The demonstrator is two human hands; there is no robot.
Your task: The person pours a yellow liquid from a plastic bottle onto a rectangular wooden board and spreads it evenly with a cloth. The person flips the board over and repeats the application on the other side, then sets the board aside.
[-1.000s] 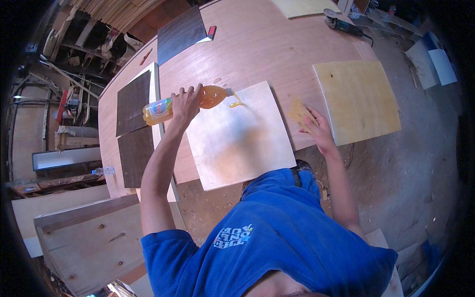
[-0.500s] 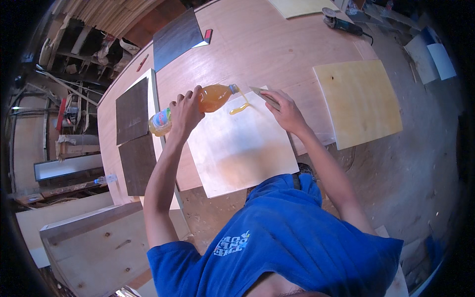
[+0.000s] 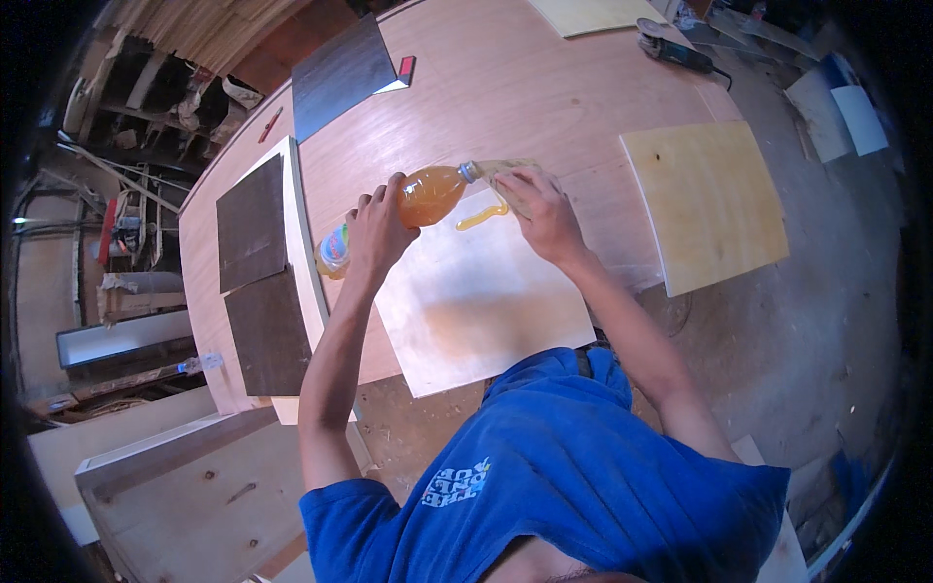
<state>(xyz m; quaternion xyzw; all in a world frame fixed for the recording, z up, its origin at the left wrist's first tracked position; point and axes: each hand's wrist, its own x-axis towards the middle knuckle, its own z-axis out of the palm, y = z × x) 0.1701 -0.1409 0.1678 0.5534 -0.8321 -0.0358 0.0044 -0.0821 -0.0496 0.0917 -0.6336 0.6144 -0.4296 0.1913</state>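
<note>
My left hand [image 3: 377, 228] is wrapped round a clear plastic bottle [image 3: 431, 198] of amber liquid, tipped on its side with its neck to the right. At the bottle's mouth, my right hand [image 3: 546, 222] grips a flat, thin tan piece [image 3: 505, 177], perhaps a spreader, its face now turned toward me. The piece meets or nearly meets the mouth; I cannot tell which. Beneath them lies a pale square panel [image 3: 457, 360], with an elongated streak of yellow liquid [image 3: 478, 218] near its far edge.
Dark panels [image 3: 251, 223] lie on the left of the wooden table [image 3: 486, 87], and another dark panel [image 3: 340, 73] farther back. A yellowish panel [image 3: 705, 209] sits at the right edge. An angle grinder [image 3: 671, 49] rests far right. Boards [image 3: 185, 486] stand lower left.
The bottle has shifted slightly right. My right hand has turned the flat piece and brought it to the bottle's mouth. The falling thread of liquid no longer shows there; the streak looks longer.
</note>
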